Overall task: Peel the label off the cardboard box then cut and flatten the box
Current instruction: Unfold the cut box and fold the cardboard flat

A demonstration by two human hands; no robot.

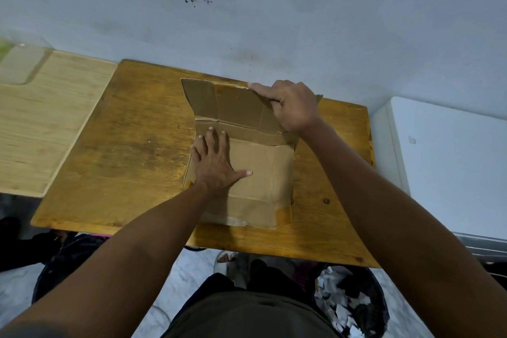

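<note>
A brown cardboard box [263, 173], opened out and mostly flat, lies on a wooden table [131, 151]. My left hand [216, 162] presses flat on the left part of the near panel, fingers spread. My right hand [290, 104] grips the top edge of the far flap [233, 104], which stands tilted up from the table. Bits of tape residue show along the box's near edge. No label and no cutting tool are in view.
A lighter wooden board [41, 118] adjoins the table on the left. A white appliance [444, 162] stands at the right. Below the table's front edge sit a black bin with paper scraps [351, 307] and a dark bag [68, 261]. A wall runs behind the table.
</note>
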